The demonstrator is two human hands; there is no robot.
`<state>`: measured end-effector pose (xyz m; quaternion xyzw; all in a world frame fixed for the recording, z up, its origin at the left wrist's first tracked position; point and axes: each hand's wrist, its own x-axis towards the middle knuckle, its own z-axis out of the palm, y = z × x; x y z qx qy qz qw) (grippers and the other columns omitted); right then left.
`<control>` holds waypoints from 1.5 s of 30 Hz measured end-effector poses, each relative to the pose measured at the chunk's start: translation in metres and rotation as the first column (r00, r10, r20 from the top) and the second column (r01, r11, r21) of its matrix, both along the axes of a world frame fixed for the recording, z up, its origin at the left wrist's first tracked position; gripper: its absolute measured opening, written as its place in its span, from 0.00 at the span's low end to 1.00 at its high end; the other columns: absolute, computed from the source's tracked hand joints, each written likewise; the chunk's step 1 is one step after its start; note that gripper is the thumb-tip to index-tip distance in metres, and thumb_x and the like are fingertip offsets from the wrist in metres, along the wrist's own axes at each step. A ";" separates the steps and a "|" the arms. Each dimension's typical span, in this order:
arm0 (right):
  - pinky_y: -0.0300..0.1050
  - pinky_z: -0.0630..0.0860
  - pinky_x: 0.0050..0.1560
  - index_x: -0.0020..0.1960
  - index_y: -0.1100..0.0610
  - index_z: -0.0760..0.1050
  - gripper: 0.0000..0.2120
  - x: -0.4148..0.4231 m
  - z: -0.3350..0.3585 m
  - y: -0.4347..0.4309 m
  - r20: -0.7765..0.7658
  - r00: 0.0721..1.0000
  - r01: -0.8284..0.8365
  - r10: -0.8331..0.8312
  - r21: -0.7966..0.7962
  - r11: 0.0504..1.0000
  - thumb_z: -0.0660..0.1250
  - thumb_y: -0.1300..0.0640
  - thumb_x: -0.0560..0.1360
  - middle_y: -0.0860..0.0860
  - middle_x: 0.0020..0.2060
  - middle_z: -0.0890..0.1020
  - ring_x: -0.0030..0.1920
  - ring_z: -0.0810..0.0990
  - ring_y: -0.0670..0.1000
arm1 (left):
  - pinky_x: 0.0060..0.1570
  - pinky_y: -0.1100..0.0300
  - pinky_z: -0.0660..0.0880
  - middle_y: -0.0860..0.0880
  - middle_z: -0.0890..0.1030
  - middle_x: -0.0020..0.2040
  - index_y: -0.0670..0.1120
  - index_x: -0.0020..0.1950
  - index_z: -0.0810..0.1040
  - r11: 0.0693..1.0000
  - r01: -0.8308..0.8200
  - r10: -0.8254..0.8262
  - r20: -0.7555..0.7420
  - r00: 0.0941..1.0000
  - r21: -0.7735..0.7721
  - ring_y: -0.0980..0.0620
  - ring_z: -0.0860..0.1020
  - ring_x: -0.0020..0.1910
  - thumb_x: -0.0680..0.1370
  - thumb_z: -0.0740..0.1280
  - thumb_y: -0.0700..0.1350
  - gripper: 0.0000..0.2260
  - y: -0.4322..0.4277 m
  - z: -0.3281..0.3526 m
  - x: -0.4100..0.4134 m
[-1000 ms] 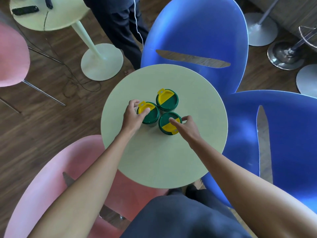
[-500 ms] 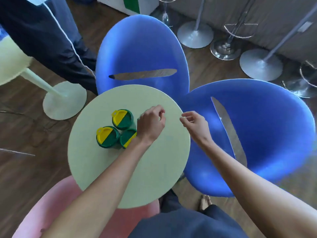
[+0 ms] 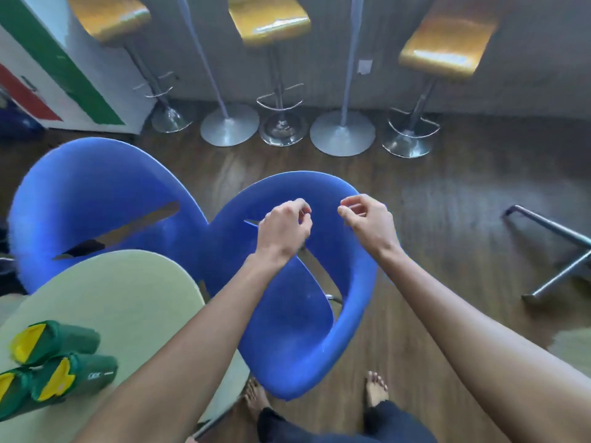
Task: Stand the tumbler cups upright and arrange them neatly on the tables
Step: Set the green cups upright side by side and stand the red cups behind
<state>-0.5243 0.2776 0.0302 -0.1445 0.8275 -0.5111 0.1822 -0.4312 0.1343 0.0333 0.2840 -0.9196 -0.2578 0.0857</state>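
Observation:
Three green tumbler cups with yellow-and-green lids stand close together at the lower left on the round pale green table (image 3: 134,302): one behind (image 3: 60,338), one at the front right (image 3: 80,375), one cut off by the left edge (image 3: 12,388). My left hand (image 3: 283,228) and my right hand (image 3: 367,220) hang in the air over a blue chair, well to the right of the cups. Both hands have loosely curled fingers and hold nothing.
Two blue shell chairs stand side by side, one (image 3: 96,199) behind the table and one (image 3: 307,302) under my hands. Several bar stools with yellow seats and chrome bases (image 3: 281,129) line the back wall. Metal chair legs (image 3: 556,251) lie at right. My bare feet are on the wooden floor.
My view has swung to the right, so the table and cups slid to the lower left. Both hands let go of the cups and lifted away to the right, over the blue chair.

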 end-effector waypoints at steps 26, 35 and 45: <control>0.46 0.79 0.47 0.51 0.52 0.81 0.08 -0.538 0.178 -0.006 -0.278 0.961 -0.031 0.017 -0.047 0.998 0.69 0.52 0.74 0.50 0.40 0.84 0.43 0.83 0.51 | 0.50 0.52 0.78 0.54 0.83 0.47 0.53 0.51 0.80 0.992 0.057 -0.085 -0.266 0.960 -0.111 0.48 0.81 0.48 0.76 0.67 0.48 0.06 -0.018 0.175 -0.537; 0.35 0.72 0.30 0.54 0.54 0.80 0.09 -0.700 0.227 -0.115 -0.305 0.949 -0.118 0.082 -0.101 0.988 0.68 0.53 0.76 0.51 0.43 0.84 0.41 0.82 0.52 | 0.50 0.51 0.79 0.50 0.83 0.48 0.50 0.54 0.80 0.990 -0.017 -0.025 -0.295 0.955 -0.138 0.46 0.81 0.49 0.76 0.67 0.46 0.08 -0.135 0.219 -0.689; 0.31 0.75 0.41 0.57 0.59 0.79 0.11 -0.892 0.225 -0.258 -0.366 0.921 -0.195 0.131 -0.146 0.970 0.68 0.58 0.76 0.51 0.44 0.82 0.44 0.80 0.49 | 0.53 0.53 0.75 0.45 0.81 0.60 0.49 0.64 0.77 0.975 -0.022 -0.021 -0.186 0.982 -0.223 0.43 0.79 0.57 0.76 0.67 0.41 0.16 -0.273 0.218 -0.854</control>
